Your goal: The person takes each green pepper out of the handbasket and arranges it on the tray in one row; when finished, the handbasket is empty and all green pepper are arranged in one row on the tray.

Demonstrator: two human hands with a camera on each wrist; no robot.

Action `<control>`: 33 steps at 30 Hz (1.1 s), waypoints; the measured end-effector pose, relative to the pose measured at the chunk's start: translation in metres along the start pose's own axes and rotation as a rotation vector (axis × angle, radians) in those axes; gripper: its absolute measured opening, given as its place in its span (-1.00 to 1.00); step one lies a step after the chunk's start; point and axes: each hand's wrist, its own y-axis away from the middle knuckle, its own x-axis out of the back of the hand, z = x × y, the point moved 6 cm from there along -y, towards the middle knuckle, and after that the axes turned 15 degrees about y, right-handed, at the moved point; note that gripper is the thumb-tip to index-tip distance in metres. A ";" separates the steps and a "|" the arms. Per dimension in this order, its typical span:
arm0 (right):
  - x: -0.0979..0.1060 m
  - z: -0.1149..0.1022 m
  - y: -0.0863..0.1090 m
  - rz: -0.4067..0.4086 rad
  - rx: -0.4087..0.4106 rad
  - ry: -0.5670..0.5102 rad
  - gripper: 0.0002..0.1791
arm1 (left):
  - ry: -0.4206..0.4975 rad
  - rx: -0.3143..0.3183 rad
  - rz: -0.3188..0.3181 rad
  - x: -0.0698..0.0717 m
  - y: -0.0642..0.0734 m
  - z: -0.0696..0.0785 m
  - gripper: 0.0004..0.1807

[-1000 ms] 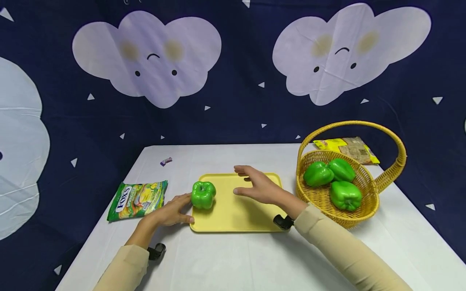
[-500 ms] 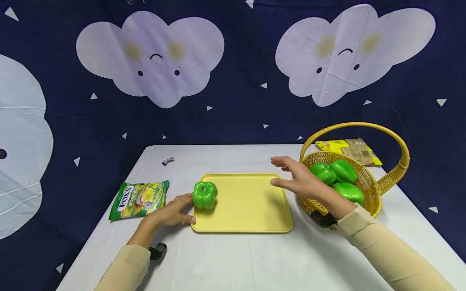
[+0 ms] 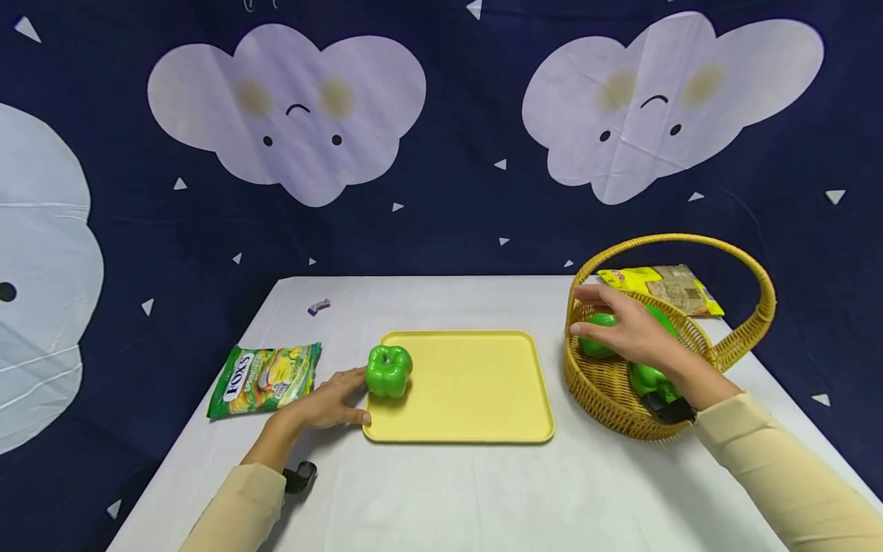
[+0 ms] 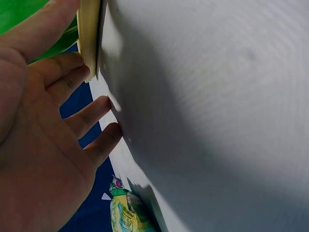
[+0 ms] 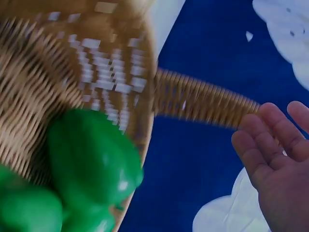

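My left hand touches the left edge of a yellow tray, its fingers extended. A green bell pepper stands on that tray, close beside the left fingers. Over a wicker basket with a tall handle, my right hand is held with fingers loosely extended and nothing in them. Green bell peppers lie in the basket, partly hidden behind the right hand and wrist; one bell pepper shows well in the right wrist view. The left wrist view catches the left palm and the tray's rim.
A green FOX'S candy bag lies left of the tray. Farther back is a small purple-wrapped sweet. Behind the basket rests a yellow and brown packet. The basket handle arches above the peppers. A dark cloth with clouds hangs behind the table.
My right hand has moved rightward from above the tray to over the basket, staying empty. The left hand, the tray and its pepper look unmoved, apart from a slight view shift.
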 end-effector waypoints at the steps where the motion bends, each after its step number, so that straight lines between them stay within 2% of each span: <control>1: 0.002 0.005 0.001 -0.001 -0.010 -0.006 -0.32 | -0.001 0.001 -0.001 0.000 0.000 0.000 -0.05; 10: 0.013 0.042 0.000 -0.007 -0.077 0.002 -0.27 | -0.005 0.026 0.004 0.000 0.000 -0.001 -0.03; 14: 0.013 0.054 0.001 -0.037 -0.114 0.018 -0.22 | -0.008 0.031 0.004 -0.001 0.001 -0.002 -0.02; 21: 0.008 0.069 -0.004 -0.072 -0.143 0.044 -0.17 | -0.003 0.023 -0.001 0.000 0.001 0.000 -0.03; 28: -0.003 0.084 -0.008 -0.166 -0.183 0.077 -0.09 | -0.009 0.021 -0.005 0.000 0.000 0.000 -0.05; 33: -0.008 0.093 -0.009 -0.204 -0.191 0.122 -0.03 | -0.008 0.025 -0.002 0.000 0.001 0.000 -0.05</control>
